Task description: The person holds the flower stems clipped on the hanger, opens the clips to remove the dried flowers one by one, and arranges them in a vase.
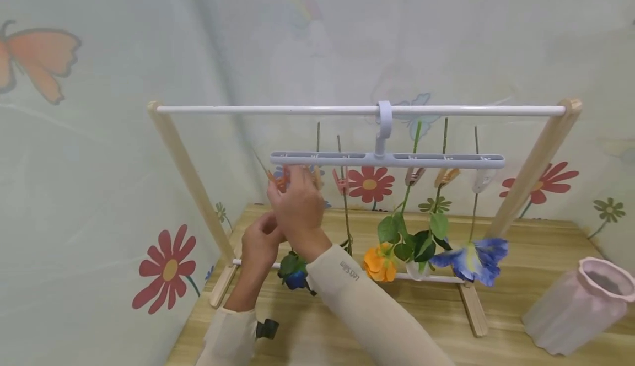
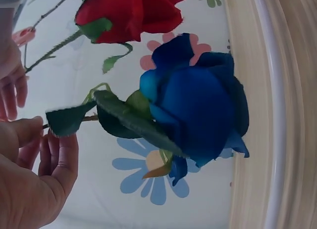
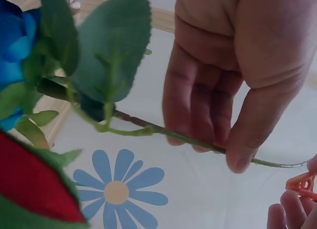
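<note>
My left hand (image 1: pixel 259 245) pinches the stem (image 3: pixel 183 139) of a blue rose (image 2: pixel 195 113) between thumb and fingers. The rose hangs bloom down, with green leaves (image 2: pixel 124 120) below the fingers. Above it, my right hand (image 1: pixel 300 206) grips an orange clip (image 3: pixel 302 184) under the left end of a grey hanger (image 1: pixel 322 159). The thin upper end of the stem runs up to that clip. A red rose (image 2: pixel 131 16) hangs beside the blue one; in the head view my right sleeve hides its bloom.
The hanger hooks over the white rail (image 1: pixel 248 110) of a wooden-legged rack. From its other clips hang an orange flower (image 1: pixel 380 264), a white one (image 1: pixel 418 270) and a blue-purple one (image 1: pixel 476 261). A pink vase (image 1: pixel 577 308) stands on the wooden table (image 1: pixel 377 333) at right.
</note>
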A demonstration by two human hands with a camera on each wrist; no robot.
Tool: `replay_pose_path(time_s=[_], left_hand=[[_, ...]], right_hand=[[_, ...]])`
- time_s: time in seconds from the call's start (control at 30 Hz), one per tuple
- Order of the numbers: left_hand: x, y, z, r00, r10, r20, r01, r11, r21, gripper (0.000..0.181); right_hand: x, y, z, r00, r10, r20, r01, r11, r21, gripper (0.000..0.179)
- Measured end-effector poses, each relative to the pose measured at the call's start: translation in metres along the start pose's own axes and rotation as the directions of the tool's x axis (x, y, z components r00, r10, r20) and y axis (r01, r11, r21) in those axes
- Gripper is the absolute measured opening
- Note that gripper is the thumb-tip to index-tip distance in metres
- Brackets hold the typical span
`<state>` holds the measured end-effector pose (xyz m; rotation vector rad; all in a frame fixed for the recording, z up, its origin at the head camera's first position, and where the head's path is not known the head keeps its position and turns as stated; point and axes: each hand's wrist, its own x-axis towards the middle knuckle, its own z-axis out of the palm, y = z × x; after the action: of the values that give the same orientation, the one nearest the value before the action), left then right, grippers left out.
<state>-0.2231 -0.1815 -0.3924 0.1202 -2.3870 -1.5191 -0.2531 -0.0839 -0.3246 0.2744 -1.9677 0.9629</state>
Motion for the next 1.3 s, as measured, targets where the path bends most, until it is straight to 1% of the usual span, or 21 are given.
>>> replay_pose_path(time_s=[0.07,0.17,0.23,0.37,0.47,0.57,0.63,0.67,0.73,0.77,0.83,0.9,1.0,1.1,1.13,1.2,1.3], left_hand=[[-0.001,-0.001,-0.002,1.000,-0.002,-0.031,0.003,1.000,0.011,0.020],[-0.002,0.000,-0.005,0.997,0.010,-0.072,-0.010,1.000,0.003,0.020],[-0.003,0.001,-0.007,0.996,0.018,-0.090,-0.021,0.999,-0.026,0.020],[-0.007,0.000,-0.012,0.995,0.026,-0.097,-0.035,0.995,-0.091,0.023],[-0.011,-0.001,-0.016,0.995,0.032,-0.097,-0.045,0.990,-0.134,0.025],[-0.014,-0.001,-0.020,0.993,0.042,-0.111,-0.062,0.982,-0.178,0.028],[-0.017,0.000,-0.021,0.991,0.044,-0.125,-0.066,0.982,-0.180,0.028],[-0.018,0.001,-0.022,0.990,0.049,-0.136,-0.071,0.983,-0.167,0.028],[-0.022,0.004,-0.024,0.983,0.068,-0.170,-0.088,0.990,-0.114,0.027],[-0.023,0.005,-0.025,0.977,0.087,-0.193,-0.104,0.991,-0.079,0.025],[-0.027,0.008,-0.028,0.961,0.138,-0.239,-0.143,0.990,-0.004,0.021],[-0.031,0.012,-0.032,0.937,0.204,-0.284,-0.196,0.979,0.059,0.018],[-0.036,0.018,-0.036,0.894,0.305,-0.328,-0.281,0.952,0.119,0.015],[-0.040,0.026,-0.037,0.851,0.401,-0.339,-0.368,0.916,0.158,0.013],[-0.040,0.029,-0.037,0.836,0.436,-0.333,-0.402,0.900,0.170,0.012],[-0.041,0.036,-0.036,0.802,0.513,-0.305,-0.469,0.858,0.210,0.010],[-0.041,0.045,-0.030,0.744,0.625,-0.234,-0.565,0.777,0.279,0.012]], right_hand=[[-0.001,-0.002,-0.001,1.000,-0.003,0.007,0.003,1.000,-0.005,0.026],[-0.003,-0.002,-0.001,1.000,-0.009,0.009,0.009,1.000,-0.022,0.025],[-0.004,-0.002,-0.001,1.000,-0.019,0.012,0.020,0.999,-0.025,0.025],[-0.005,0.000,-0.004,0.998,-0.050,0.030,0.051,0.999,-0.008,0.027],[-0.006,0.002,-0.008,0.997,-0.066,0.041,0.065,0.998,0.025,0.028],[-0.008,0.002,-0.013,0.997,-0.072,0.039,0.070,0.996,0.060,0.028],[-0.009,0.001,-0.018,0.997,-0.071,0.042,0.068,0.994,0.081,0.028],[-0.009,0.001,-0.021,0.997,-0.072,0.041,0.067,0.993,0.097,0.028],[-0.010,0.000,-0.029,0.996,-0.084,0.031,0.079,0.989,0.127,0.028],[-0.010,0.001,-0.034,0.995,-0.094,0.028,0.089,0.986,0.139,0.027],[-0.010,0.003,-0.044,0.992,-0.123,0.008,0.120,0.979,0.166,0.027],[-0.011,0.008,-0.055,0.987,-0.157,-0.015,0.157,0.970,0.187,0.025],[-0.012,0.016,-0.071,0.981,-0.193,-0.034,0.195,0.960,0.200,0.023],[-0.012,0.022,-0.087,0.974,-0.220,-0.049,0.226,0.953,0.201,0.022],[-0.013,0.024,-0.092,0.972,-0.229,-0.054,0.235,0.952,0.198,0.021],[-0.013,0.027,-0.101,0.966,-0.251,-0.069,0.260,0.944,0.202,0.021],[-0.016,0.033,-0.112,0.951,-0.299,-0.082,0.309,0.933,0.186,0.019]])
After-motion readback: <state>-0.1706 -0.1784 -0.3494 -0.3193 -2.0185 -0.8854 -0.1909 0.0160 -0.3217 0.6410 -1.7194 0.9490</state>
